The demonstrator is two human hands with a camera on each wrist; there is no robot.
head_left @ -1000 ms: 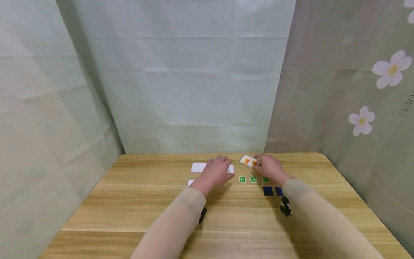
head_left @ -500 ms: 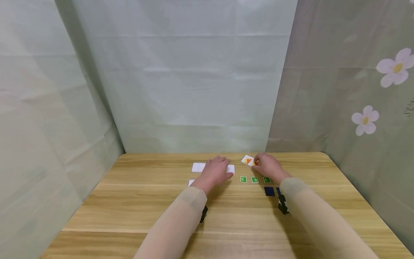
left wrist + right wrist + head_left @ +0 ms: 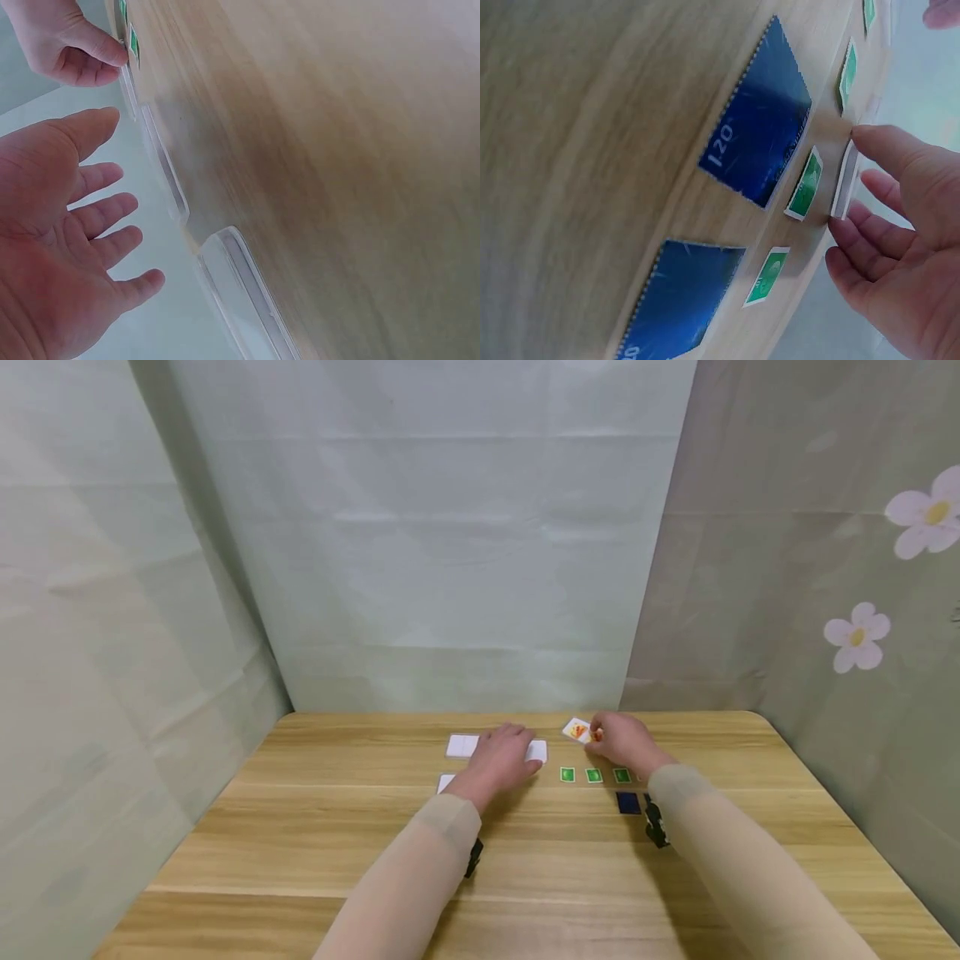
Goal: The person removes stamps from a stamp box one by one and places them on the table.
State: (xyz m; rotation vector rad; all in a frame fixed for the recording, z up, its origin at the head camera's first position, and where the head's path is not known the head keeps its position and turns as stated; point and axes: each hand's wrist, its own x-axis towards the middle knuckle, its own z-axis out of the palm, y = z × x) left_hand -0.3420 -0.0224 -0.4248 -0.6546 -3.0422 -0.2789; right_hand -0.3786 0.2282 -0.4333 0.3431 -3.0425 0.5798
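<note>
My right hand (image 3: 628,745) pinches a small flat white case (image 3: 576,729) with orange-red pictures on top, near the far table edge. In the right wrist view the case (image 3: 844,180) stands between thumb and fingers, on or just above the wood; I cannot tell which. My fingers cover its right part. My left hand (image 3: 501,762) is spread, palm down, over a white clear-edged case (image 3: 536,751); the left wrist view shows its fingers (image 3: 112,214) apart and holding nothing. Another white case (image 3: 462,746) lies to its left, and one nearer (image 3: 445,782) is mostly hidden.
Several small green stamps (image 3: 567,774) lie in a row in front of the right hand. Closer to me are blue stamps (image 3: 761,112) with perforated edges, one marked 1.20. A wooden table (image 3: 300,843) carries everything, with pale cloth (image 3: 450,568) hanging behind it.
My right hand has shifted slightly left over the picture case and covers more of its right picture. The left hand stays in place. The whole view has turned a little left.
</note>
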